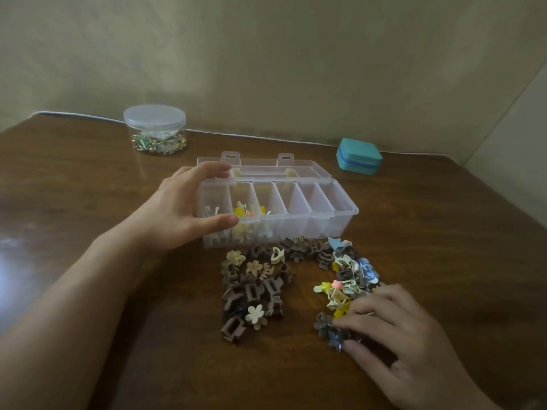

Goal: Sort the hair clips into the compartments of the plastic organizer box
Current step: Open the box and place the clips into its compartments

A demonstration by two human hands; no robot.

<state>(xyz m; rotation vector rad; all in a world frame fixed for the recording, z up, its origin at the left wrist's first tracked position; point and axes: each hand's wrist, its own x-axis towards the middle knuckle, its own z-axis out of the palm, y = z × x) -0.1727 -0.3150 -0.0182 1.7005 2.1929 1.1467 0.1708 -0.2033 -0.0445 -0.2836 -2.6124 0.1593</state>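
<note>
A clear plastic organizer box (pixel 334 216) stands open in the middle of the wooden table, its lid tipped back. Its left compartments hold a few clips; the right ones look empty. My left hand (pixel 180 211) grips the box's left end, thumb at the front rim and fingers over the back rim. Hair clips lie in front of the box in two heaps: brown and cream claw clips (pixel 251 291) on the left, mixed coloured clips (pixel 346 279) on the right. My right hand (pixel 396 329) rests on the near end of the coloured heap, fingers curled on some clips.
A round clear jar (pixel 154 130) with small trinkets stands at the back left by the wall. A teal case (pixel 358 156) sits at the back right. The table's right edge (pixel 503 208) runs diagonally past the box.
</note>
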